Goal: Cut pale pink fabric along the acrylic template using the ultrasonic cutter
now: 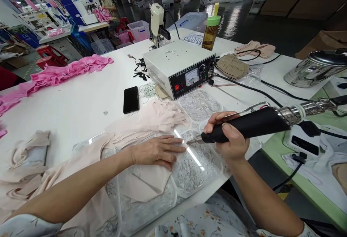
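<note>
On one white table, before one control box, the right hand gripped one tool; the left hand lay open on pale cloth.

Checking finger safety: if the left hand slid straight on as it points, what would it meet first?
Likely the metal tip of the black tool, just ahead of the left hand, though depth is unclear.

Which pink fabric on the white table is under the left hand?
The pale pink thin fabric, touched by the left hand; the bright pink gathered fabric lies apart.
</note>
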A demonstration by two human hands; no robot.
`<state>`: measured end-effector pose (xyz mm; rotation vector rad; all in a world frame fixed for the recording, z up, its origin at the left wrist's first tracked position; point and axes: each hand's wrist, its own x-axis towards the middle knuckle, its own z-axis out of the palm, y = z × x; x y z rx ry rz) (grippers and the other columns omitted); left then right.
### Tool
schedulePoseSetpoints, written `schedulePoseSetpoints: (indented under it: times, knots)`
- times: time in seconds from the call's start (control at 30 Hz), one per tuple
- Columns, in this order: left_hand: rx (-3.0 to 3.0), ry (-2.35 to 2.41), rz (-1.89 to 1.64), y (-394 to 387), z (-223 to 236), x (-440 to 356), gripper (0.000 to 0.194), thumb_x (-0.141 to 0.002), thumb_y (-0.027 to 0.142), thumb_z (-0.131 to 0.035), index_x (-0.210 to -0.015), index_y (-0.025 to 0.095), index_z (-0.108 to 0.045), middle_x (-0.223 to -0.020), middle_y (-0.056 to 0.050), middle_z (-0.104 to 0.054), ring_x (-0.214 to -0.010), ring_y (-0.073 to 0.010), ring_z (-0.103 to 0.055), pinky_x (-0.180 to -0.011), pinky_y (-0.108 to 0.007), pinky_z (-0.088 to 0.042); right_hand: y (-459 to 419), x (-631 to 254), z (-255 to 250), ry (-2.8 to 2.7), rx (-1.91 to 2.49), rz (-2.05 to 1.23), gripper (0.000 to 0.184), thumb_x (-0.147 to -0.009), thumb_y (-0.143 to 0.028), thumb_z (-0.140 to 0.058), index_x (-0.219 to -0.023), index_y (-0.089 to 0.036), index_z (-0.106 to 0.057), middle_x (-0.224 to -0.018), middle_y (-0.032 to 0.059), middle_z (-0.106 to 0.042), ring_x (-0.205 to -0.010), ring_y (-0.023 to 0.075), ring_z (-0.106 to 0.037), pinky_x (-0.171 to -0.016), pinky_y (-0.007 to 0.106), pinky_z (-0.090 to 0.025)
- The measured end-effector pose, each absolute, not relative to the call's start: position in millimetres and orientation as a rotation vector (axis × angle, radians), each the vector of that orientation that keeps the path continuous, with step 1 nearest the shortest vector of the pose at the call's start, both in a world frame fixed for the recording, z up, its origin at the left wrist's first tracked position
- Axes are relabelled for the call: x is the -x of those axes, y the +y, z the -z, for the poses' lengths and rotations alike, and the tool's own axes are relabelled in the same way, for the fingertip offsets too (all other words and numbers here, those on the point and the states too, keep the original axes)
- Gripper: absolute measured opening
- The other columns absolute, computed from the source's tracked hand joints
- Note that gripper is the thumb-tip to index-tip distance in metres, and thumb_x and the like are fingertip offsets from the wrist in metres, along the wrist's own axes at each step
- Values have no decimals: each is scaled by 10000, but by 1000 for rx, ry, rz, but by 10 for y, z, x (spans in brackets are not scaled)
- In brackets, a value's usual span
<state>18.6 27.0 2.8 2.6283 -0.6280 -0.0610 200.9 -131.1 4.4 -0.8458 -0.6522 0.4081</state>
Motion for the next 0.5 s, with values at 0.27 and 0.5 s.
schedulePoseSetpoints:
  times: [0.27,0.5]
  knots:
    - [-2590,-572,150,285,-19,-207,139,-912,349,-643,-923,219,-691,-1435,-42,-507,-1432,-234,-322,-1211,-454,-235,-1329,-2013,-40,-659,860,-412,133,-744,-314,-640,-817,-206,-619,-765,-2,-581,-522,122,-584,-518,311,-505]
    - [-2499,-521,107,288,72,-203,98,-842,309,-732,-906,243,-699,-1422,-14,-516,-1425,-225,-331,-1212,-429,-234,-1453,-1960,-117,-675,884,-403,152,-695,-335,-637,-789,-217,-636,-732,7,-578,-479,124,-539,-477,319,-484]
